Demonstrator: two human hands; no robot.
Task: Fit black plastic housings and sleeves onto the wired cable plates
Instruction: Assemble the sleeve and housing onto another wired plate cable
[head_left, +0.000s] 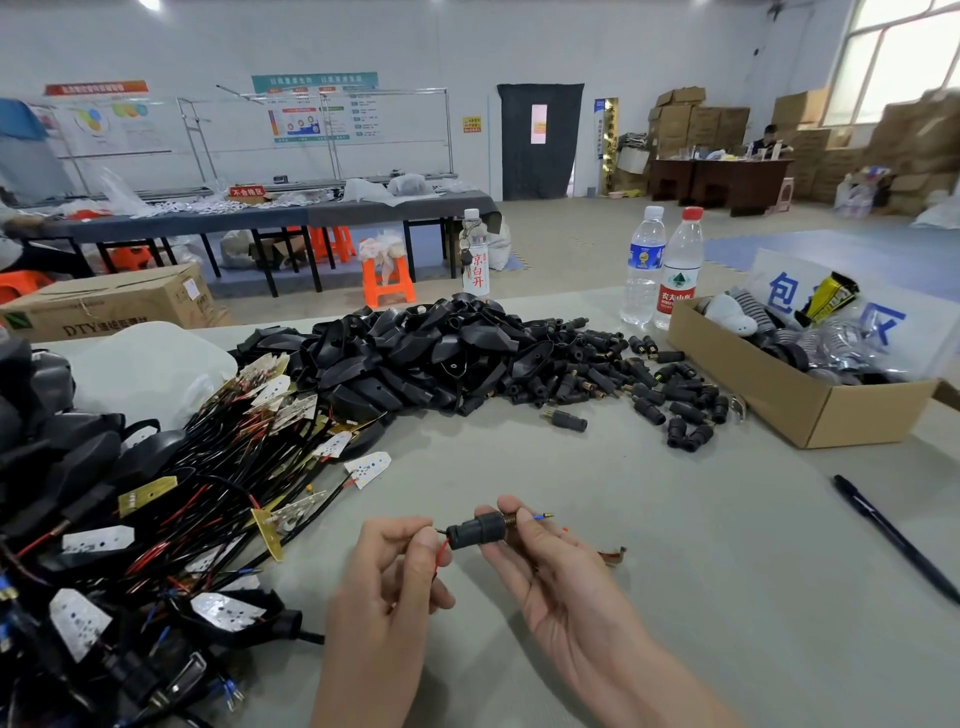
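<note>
The right hand (556, 571) has its fingers (511, 508) clamped on a black plastic sleeve (475, 530), thumb on top and a fingertip underneath, holding it level just above the counter (675, 597). Over on the other side, the left hand (395, 566) pinches the thin red wire (442, 555) right at the sleeve's left mouth. Out the far end, past a brass threaded collar, a blue-tipped lead (541, 517) pokes clear, so the cable looks threaded through. That sleeve should be light, rigid and a touch slick. The fat middle of the barrel is the place to grip, as the right hand does. The wires are thin and floppy, and I'd guess the joints at the plate are delicate, so any pull wants to be taken close to the sleeve's mouth, never out at the plate. Moving outward, a tangle of wired cable plates (208, 493) sprawls to the left of the hands. Beyond it sits a big heap of black housings (415, 353), with loose sleeves (649, 384) scattered to its right. Further right stands a cardboard box (810, 415), near the hand lies a pen (893, 535), and two water bottles (662, 270) stand at the back edge.
</note>
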